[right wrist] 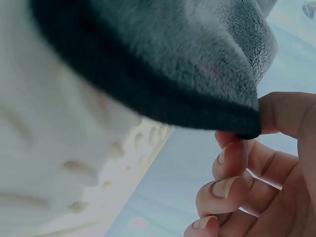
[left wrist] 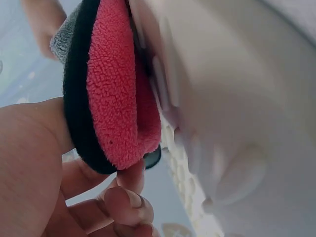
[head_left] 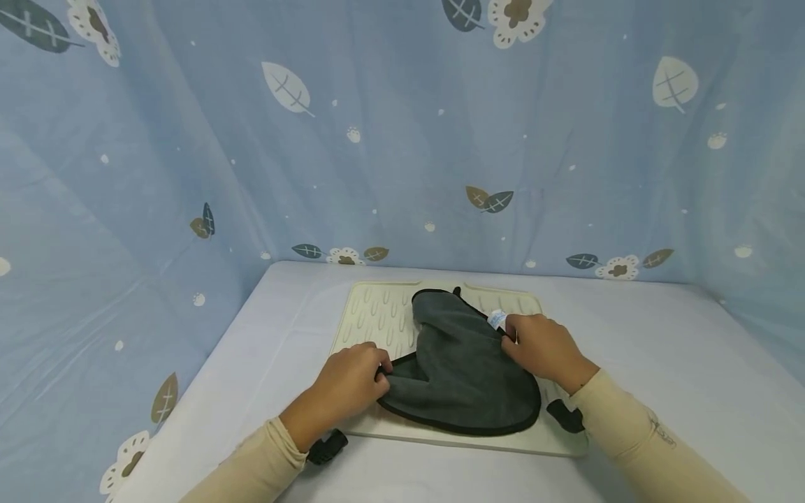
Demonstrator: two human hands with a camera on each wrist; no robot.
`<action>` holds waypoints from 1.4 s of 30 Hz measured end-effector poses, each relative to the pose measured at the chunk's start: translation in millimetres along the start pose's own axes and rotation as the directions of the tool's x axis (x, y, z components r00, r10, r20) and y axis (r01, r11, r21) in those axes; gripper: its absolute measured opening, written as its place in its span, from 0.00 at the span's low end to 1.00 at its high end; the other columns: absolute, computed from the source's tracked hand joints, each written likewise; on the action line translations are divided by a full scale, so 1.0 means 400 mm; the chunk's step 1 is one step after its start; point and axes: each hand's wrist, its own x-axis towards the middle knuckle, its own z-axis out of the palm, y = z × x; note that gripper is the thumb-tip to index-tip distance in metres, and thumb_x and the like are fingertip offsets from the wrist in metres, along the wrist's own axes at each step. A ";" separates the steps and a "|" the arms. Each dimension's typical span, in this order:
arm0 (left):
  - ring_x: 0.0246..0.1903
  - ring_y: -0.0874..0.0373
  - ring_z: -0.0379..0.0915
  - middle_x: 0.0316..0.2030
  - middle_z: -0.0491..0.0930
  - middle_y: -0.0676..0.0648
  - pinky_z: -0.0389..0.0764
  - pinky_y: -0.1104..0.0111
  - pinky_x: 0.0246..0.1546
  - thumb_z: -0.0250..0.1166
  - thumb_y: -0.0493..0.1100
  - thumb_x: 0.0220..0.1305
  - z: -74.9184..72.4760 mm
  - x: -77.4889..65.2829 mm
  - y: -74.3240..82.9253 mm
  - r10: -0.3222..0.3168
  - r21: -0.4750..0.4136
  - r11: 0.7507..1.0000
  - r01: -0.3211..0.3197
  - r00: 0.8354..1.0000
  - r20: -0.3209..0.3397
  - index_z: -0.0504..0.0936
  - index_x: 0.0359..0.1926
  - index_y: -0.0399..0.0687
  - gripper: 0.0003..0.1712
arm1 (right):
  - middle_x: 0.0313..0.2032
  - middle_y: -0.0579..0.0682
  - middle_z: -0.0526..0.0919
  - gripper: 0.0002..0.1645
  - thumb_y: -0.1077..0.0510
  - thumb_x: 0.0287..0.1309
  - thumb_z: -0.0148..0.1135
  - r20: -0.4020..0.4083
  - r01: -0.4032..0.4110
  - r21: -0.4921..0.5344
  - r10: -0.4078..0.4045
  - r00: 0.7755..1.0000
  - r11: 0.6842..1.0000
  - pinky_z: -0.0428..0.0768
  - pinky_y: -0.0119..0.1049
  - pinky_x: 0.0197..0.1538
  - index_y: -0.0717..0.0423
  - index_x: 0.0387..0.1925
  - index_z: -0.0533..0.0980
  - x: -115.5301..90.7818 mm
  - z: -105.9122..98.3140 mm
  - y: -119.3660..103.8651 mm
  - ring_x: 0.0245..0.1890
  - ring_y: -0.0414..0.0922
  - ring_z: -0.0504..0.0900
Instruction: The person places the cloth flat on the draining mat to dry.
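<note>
Our left hand (head_left: 349, 381) and right hand (head_left: 544, 349) pinch, thumbs against fingers, the left and right edges of the gray cloth (head_left: 468, 374), rumpled over the pale mat (head_left: 377, 314). Should 1 pinch slacken, that edge could slip and leave us bunched fabric.

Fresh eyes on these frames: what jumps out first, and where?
The dark grey, black-edged cloth over the cream mat, its edge pinched by the left hand and the right hand. In the left wrist view, its bright pink fleecy side stands out. Behind, a blue curtain printed with leaves and flowers fills the head view's background.
</note>
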 end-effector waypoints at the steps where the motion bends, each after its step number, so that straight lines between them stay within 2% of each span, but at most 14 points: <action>1: 0.27 0.62 0.72 0.29 0.79 0.55 0.74 0.66 0.29 0.67 0.36 0.53 -0.002 -0.001 0.000 -0.005 0.003 1.000 0.005 1.000 -0.004 0.86 0.31 0.50 0.05 | 0.16 0.44 0.70 0.14 0.58 0.63 0.62 -0.005 -0.004 0.005 0.004 1.000 1.000 0.64 0.34 0.19 0.50 0.21 0.72 -0.005 -0.001 0.005 0.15 0.40 0.67; 10: 0.28 0.62 0.73 0.29 0.79 0.55 0.74 0.66 0.29 0.68 0.37 0.54 -0.008 -0.002 -0.009 -0.030 0.022 0.999 0.030 1.000 -0.001 0.86 0.29 0.50 0.03 | 0.14 0.44 0.65 0.17 0.59 0.60 0.61 0.008 -0.074 0.045 0.074 0.997 0.996 0.62 0.35 0.20 0.50 0.18 0.67 -0.037 0.003 0.043 0.15 0.41 0.65; 18: 0.31 0.60 0.76 0.30 0.81 0.53 0.77 0.62 0.31 0.68 0.36 0.53 -0.016 -0.010 -0.003 -0.030 0.018 0.999 0.029 0.999 0.032 0.86 0.29 0.48 0.03 | 0.16 0.45 0.67 0.17 0.57 0.61 0.63 0.112 -0.107 0.049 0.101 0.989 0.993 0.64 0.35 0.21 0.51 0.19 0.69 -0.047 0.009 0.052 0.17 0.41 0.67; 24: 0.30 0.60 0.75 0.30 0.81 0.53 0.76 0.62 0.30 0.67 0.35 0.51 -0.018 -0.010 -0.006 -0.006 0.022 1.000 0.005 0.999 0.043 0.84 0.28 0.47 0.03 | 0.17 0.45 0.68 0.16 0.57 0.60 0.64 0.148 -0.114 0.041 0.107 0.983 0.993 0.64 0.36 0.21 0.51 0.19 0.69 -0.051 0.010 0.056 0.17 0.42 0.68; 29: 0.26 0.60 0.73 0.27 0.81 0.54 0.73 0.63 0.25 0.66 0.34 0.48 -0.020 -0.011 -0.007 0.013 0.062 0.998 -0.017 0.998 0.067 0.83 0.26 0.49 0.05 | 0.18 0.45 0.71 0.14 0.57 0.59 0.64 0.171 -0.118 0.026 0.112 0.979 0.993 0.65 0.36 0.21 0.51 0.21 0.71 -0.058 0.006 0.059 0.18 0.42 0.69; 32: 0.24 0.61 0.71 0.25 0.81 0.55 0.72 0.63 0.23 0.66 0.35 0.49 -0.021 -0.012 -0.008 0.024 0.081 0.996 -0.030 0.997 0.073 0.82 0.26 0.49 0.04 | 0.18 0.46 0.72 0.13 0.57 0.59 0.63 0.182 -0.115 0.019 0.109 0.977 0.993 0.65 0.37 0.22 0.51 0.21 0.71 -0.058 0.001 0.061 0.19 0.42 0.70; 36: 0.22 0.64 0.68 0.25 0.79 0.56 0.70 0.65 0.24 0.66 0.39 0.58 -0.023 -0.009 -0.008 0.036 0.106 0.993 -0.042 0.998 0.056 0.83 0.28 0.51 0.03 | 0.18 0.45 0.71 0.14 0.56 0.60 0.62 0.177 -0.108 0.013 0.104 0.979 0.994 0.65 0.36 0.22 0.51 0.20 0.71 -0.054 -0.008 0.063 0.18 0.41 0.69; 42: 0.23 0.63 0.71 0.26 0.78 0.55 0.71 0.64 0.27 0.67 0.46 0.64 -0.032 0.018 0.009 0.041 0.149 0.988 -0.036 0.999 -0.029 0.85 0.33 0.54 0.03 | 0.17 0.46 0.71 0.12 0.55 0.62 0.61 0.109 -0.124 0.035 0.120 0.987 0.992 0.65 0.36 0.21 0.53 0.24 0.75 -0.032 -0.025 0.061 0.17 0.42 0.68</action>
